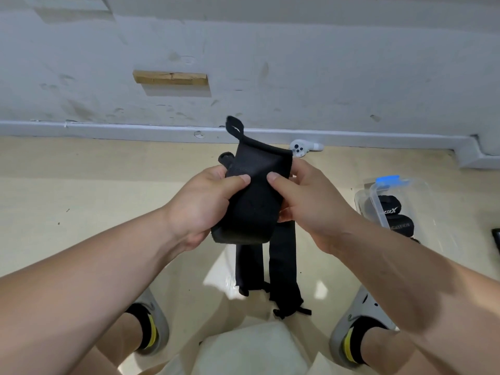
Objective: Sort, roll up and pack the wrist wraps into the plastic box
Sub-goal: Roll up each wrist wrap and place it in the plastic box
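Wrist wrap [255, 190], long axis toward the wall [297, 63], loop end [234, 137] farthest, clamped in left hand [200, 204] and right hand [311, 201].

The wrist wrap [254, 204] is plain black. Plastic box [422, 192], right: clear, blue latch [388, 180]. Rolled wraps [387, 210] inside: black, white lettering. Floor [81, 201]: beige. Far wall [338, 71]: off-white, scuffed. Wooden block [170, 77]: tan. Controller [299, 149]: white. Socks [144, 328]: black, yellow stripe.
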